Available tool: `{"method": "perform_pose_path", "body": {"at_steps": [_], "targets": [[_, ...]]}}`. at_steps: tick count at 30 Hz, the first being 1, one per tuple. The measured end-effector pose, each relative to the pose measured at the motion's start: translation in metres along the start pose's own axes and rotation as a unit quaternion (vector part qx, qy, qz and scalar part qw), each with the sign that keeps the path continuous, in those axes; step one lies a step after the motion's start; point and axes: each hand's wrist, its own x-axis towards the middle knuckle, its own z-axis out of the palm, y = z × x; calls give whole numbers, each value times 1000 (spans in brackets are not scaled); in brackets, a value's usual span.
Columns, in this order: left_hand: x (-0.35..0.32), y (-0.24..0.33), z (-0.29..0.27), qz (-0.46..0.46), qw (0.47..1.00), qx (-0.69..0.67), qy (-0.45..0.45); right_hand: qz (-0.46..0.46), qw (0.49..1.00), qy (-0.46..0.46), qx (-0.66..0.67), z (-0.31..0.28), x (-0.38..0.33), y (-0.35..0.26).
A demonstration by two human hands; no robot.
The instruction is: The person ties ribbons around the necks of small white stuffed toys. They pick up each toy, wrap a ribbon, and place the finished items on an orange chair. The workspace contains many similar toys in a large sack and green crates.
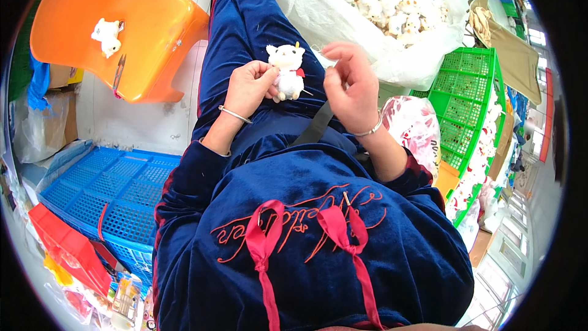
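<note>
clear plastic bag of white plush toys (392, 0): top cut off by the rim.
small white plush toy with red bow (286, 70): on the lap, pinched by left hand (248, 86).
right hand (350, 89): fingers pinched just beside the toy; whatever they held was too thin to tell.

White plush toy (286, 70), orange stool (147, 18), green crate (471, 86).

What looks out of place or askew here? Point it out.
One small white plush toy lies alone on the orange stool, beside small snips, apart from the big pile in the clear bag. The left hand holds another toy; nothing looks spilled or damaged.
</note>
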Motion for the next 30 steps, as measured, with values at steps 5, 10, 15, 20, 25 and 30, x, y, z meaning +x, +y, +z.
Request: {"method": "perform_pose_path", "body": {"at_steps": [5, 10, 15, 20, 25, 30], "targets": [[4, 5, 5, 8, 1000, 11, 12, 117, 985, -125, -32, 21, -17, 13], [3, 5, 8, -4, 999, 33, 6, 188, 974, -102, 78, 26, -9, 52], [1, 8, 10, 0, 999, 40, 4, 246, 956, -135, 91, 25, -2, 60], [1, 6, 11, 7, 1000, 27, -1, 210, 966, -143, 40, 19, 2, 60], [3, 7, 12, 8, 999, 32, 2, 46, 978, -129, -158, 8, 8, 59], [7, 5, 13, 13, 1000, 25, 2, 153, 975, -129, -100, -1, 13, 24]]}}
